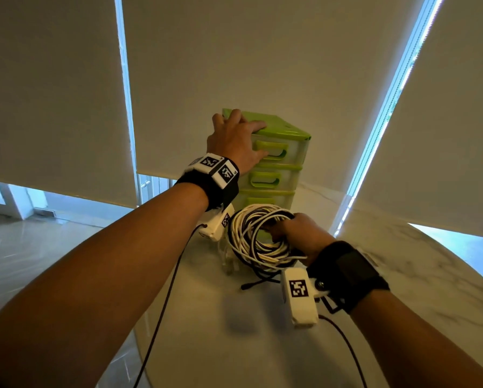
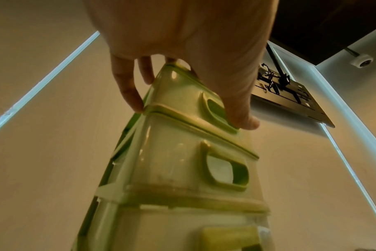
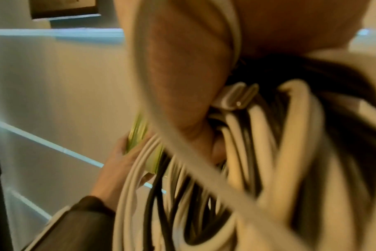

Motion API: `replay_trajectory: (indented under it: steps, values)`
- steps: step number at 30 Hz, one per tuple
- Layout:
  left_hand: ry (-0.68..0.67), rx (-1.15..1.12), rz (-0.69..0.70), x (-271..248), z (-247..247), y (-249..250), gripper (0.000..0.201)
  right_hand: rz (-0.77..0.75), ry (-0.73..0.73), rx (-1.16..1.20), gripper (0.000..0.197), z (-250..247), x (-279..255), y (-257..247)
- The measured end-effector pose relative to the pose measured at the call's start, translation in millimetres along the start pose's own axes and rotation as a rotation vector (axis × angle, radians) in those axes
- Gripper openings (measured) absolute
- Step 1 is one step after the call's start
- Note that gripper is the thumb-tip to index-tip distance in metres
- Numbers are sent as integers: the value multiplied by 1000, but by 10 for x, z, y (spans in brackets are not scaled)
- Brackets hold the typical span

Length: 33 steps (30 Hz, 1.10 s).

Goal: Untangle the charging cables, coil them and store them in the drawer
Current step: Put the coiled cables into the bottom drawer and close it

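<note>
A green drawer unit (image 1: 279,163) with three shut drawers stands at the back of the table. My left hand (image 1: 248,138) rests on its top corner, fingers lying on the lid and the thumb (image 2: 243,118) against the top drawer's handle (image 2: 213,108). In front of the lowest drawer my right hand (image 1: 293,233) grips a coil of white and black charging cables (image 1: 257,239) and holds it upright just above the table. The right wrist view shows my fingers (image 3: 182,88) wrapped round the coil's loops (image 3: 264,152), blurred. White plug ends (image 1: 229,261) hang below the coil.
The white marble table (image 1: 416,281) curves away on the right. One black cable end (image 1: 247,286) trails onto the tabletop. Roller blinds (image 1: 262,51) hang close behind the drawer unit. Thin black leads from my wrist cameras (image 1: 162,309) cross the near table.
</note>
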<state>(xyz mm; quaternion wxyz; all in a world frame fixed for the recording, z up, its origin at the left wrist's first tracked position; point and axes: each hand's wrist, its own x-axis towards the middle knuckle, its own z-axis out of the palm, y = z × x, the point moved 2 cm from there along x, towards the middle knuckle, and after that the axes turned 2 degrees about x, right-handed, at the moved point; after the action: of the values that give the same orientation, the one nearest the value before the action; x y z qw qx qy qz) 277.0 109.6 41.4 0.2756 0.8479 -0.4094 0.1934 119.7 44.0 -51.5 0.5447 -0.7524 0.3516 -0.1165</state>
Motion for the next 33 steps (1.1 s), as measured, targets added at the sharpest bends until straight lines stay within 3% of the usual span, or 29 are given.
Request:
replay_trajectory:
  steps: [5, 9, 15, 20, 33]
  values:
    - [-63, 36, 63, -79, 57, -66, 94, 1, -78, -226, 22, -4, 7, 76]
    - [-81, 35, 87, -79, 59, -91, 94, -4, -154, -358, 32, -18, -164, 96]
    - [-68, 5, 92, -48, 104, -124, 95, -23, -226, -386, 20, -73, -516, 239]
    - [-106, 11, 84, -69, 78, -112, 101, -16, -158, -325, 26, -195, -496, 47]
    - [-76, 23, 55, -136, 47, -63, 103, -23, -234, -402, 21, -119, -731, 306]
